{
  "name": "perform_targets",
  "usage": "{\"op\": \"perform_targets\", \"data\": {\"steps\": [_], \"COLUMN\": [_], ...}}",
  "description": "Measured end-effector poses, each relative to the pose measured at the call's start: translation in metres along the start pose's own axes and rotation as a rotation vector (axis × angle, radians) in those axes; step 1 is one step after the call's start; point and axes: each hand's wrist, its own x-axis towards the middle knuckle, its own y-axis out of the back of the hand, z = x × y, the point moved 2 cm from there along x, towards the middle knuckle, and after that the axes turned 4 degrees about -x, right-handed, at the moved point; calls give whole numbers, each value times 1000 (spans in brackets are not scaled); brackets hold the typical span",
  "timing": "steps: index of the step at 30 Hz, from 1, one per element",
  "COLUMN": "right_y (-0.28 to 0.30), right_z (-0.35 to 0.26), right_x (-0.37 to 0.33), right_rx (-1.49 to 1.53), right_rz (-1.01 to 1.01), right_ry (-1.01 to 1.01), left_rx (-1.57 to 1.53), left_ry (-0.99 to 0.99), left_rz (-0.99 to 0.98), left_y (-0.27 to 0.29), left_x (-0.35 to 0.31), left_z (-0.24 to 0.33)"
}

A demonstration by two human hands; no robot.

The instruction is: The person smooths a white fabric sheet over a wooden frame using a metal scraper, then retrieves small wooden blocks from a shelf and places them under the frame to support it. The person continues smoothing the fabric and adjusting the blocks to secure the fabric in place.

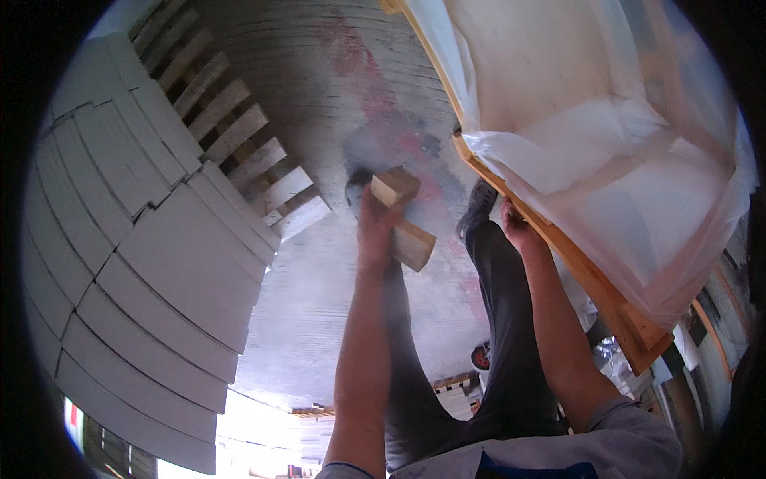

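Observation:
My left hand (375,225), held out in front of my legs, is closed around pale wood. One wooden block (395,187) shows above the fingers and a second blocky end (414,246) below them; whether they are separate pieces I cannot tell. On the right, my right hand (517,227) is closed at the edge of a long wooden frame (586,269), with some fingers hidden behind the wood. Translucent plastic sheeting (590,184) drapes over the frame and hangs inside it.
Tall stacks of white-grey panels or boxes (171,263) fill the left side. Beyond them stands a slatted wooden pallet (231,112). The grey floor (311,319) has a red streak. My dark shoe (479,203) is close to the frame, and a small wheel (480,356) shows behind my leg.

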Motion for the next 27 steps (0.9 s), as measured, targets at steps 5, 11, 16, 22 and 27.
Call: {"op": "perform_targets", "data": {"steps": [5,11,16,22,27], "right_y": [1,-15,-30,-28,-25], "right_z": [-1,-3,-1,0,-4], "right_x": [7,14,15,20,19], "right_rx": [294,435,489,276,258], "right_rz": [28,108,215,31,63], "right_ry": [-219,-345,-396,-402,-343], "left_rx": [391,818,1180,1348,1288], "left_ry": [-92,-235,-94,-74,-114], "left_rz": [142,202,72,-96,-54], "left_y": [0,1,15,6,-13], "left_x": [-2,5,27,75,126], "left_z": [10,-14,-64,-136,-197]}}
